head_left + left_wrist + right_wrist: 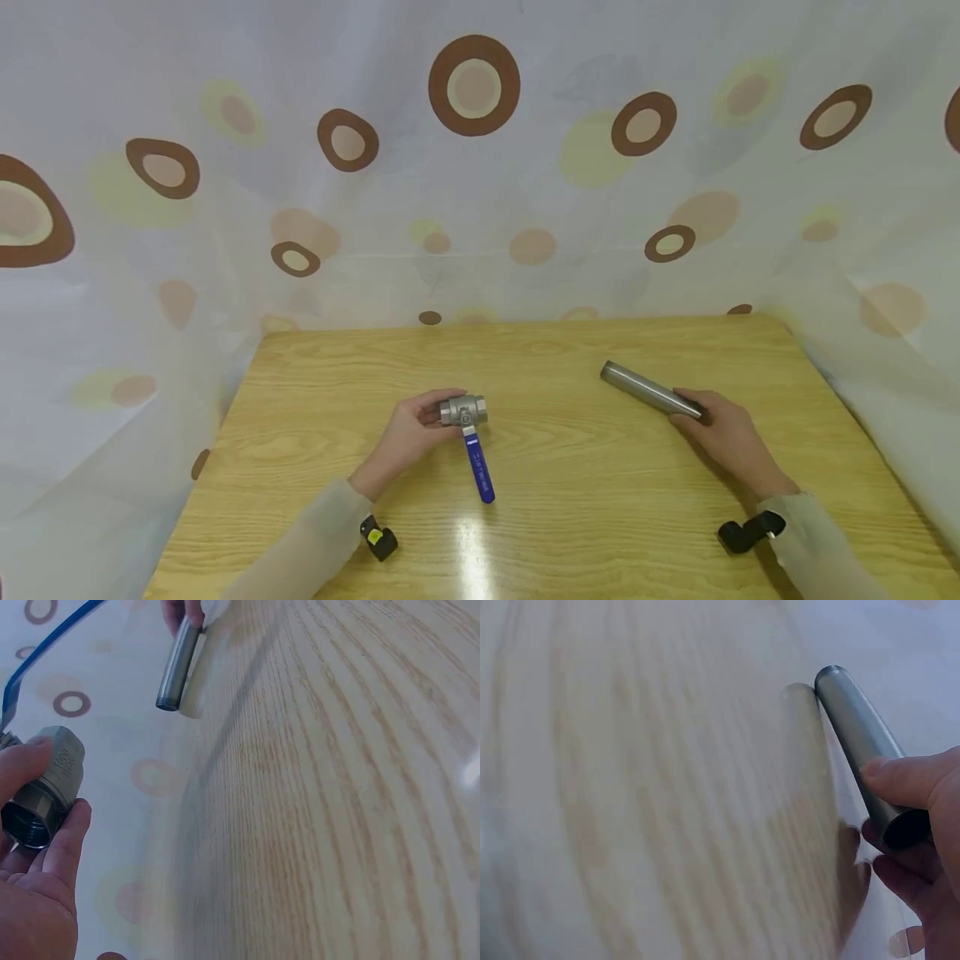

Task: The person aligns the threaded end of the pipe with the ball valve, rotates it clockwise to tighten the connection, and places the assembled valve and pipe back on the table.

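Observation:
A metal ball valve with a blue lever handle is in my left hand. Thumb and fingers grip the valve body from its left end, and the handle points toward me. In the left wrist view the threaded opening of the valve faces the palm side. My right hand holds a steel pipe by its near right end, thumb on top and fingers beneath. The pipe slants away to the upper left, its far end close to the tabletop. Right wrist view shows the hollow near end of the pipe.
Both hands work over a wood-grain table. A white curtain with brown and yellow circles stands behind the table and along both sides. Black wrist cameras are strapped at the left sleeve and the right sleeve.

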A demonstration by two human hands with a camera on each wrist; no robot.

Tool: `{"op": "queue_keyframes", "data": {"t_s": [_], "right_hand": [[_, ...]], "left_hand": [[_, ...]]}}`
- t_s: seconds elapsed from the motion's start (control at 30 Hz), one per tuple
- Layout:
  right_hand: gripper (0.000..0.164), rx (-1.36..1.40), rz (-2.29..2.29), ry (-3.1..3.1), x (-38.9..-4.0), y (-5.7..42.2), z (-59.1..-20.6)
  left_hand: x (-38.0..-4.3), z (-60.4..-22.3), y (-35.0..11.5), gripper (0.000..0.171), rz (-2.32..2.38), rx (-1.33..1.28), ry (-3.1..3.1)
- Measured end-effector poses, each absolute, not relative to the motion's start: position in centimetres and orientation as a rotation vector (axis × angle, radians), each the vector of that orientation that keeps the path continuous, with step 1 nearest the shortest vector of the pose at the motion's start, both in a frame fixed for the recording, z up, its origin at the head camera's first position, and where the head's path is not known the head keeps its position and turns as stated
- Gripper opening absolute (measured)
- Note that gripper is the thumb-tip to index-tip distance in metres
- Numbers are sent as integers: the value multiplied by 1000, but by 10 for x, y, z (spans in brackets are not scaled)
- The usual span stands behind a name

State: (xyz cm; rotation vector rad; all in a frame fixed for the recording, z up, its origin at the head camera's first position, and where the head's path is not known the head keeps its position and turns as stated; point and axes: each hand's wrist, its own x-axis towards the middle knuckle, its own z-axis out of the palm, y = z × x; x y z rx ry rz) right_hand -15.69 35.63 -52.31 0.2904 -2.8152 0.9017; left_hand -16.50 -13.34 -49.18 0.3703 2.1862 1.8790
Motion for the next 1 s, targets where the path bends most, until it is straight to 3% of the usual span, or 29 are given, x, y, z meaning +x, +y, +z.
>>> {"op": "queue_keyframes", "data": {"t_s": [0.33,0.73,1.0], "right_hand": [[54,80,1181,-2796,-154,360,-516],[58,81,1223,-2834,-158,364,-523],[57,-65,1420,-2700,-156,363,-523]], "left_hand": [[-164,-490,-133,55,1902,371,2180],[-161,-491,-134,54,1896,387,2192],[-162,-492,-131,53,1891,388,2188]]}}
